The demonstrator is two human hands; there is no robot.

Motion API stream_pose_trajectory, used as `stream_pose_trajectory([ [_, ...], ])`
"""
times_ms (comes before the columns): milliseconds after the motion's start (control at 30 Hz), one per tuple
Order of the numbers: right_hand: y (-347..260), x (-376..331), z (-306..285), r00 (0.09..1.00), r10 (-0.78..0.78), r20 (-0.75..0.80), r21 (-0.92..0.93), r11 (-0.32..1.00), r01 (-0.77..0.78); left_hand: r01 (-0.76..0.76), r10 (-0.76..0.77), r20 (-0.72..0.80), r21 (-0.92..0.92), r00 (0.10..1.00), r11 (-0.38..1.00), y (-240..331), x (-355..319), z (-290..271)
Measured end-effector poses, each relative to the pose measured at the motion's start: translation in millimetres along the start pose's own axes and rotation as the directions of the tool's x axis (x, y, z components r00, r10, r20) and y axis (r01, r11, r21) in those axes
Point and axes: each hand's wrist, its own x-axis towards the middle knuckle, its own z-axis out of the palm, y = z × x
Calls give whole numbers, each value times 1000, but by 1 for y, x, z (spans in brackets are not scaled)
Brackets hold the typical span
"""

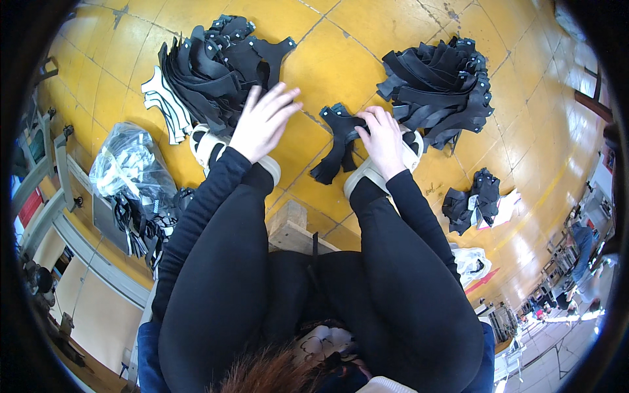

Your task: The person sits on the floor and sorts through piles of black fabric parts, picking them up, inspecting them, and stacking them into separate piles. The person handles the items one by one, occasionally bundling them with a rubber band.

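Observation:
My right hand (382,139) grips a small bundle of black cut pieces (337,141) that lies on the yellow tiled floor (341,59) between my feet. My left hand (263,120) hovers with fingers spread over the edge of a large fanned pile of black pieces (213,65), holding nothing that I can see. Both arms are in black sleeves. I sit on a low wooden stool (291,226), knees apart, wearing white shoes (204,145).
A second big heap of black pieces (439,88) lies at the right. A smaller black stack (473,200) sits on pale sheets farther right. White cut pieces (164,105) flank the left pile. A clear plastic bag (128,164) with straps lies left.

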Motion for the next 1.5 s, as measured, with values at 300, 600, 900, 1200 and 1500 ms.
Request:
stream_pose_trajectory([
  [300, -17, -16, 4, 998, 32, 62, 351, 935, -52, -144, 311, 398, -396, 863, 907, 30, 25, 33],
  [600, -3, -13, 5, 972, 236, -4, 294, 929, -224, 141, 0, 365, -359, 931, 923, 42, 25, 54],
  [900, -9, -12, 1, 998, 59, -5, 149, 987, -57, -101, 226, 318, -364, 921, 926, 39, 12, 55],
  [1200, -12, -15, 9, 990, 138, 37, 500, 855, -138, -222, 307, 277, -298, 911, 928, 38, 13, 59],
  [1500, -8, -17, 17, 978, 209, -10, 267, 943, -199, -199, 325, 363, -343, 873, 918, 43, 14, 48],
])
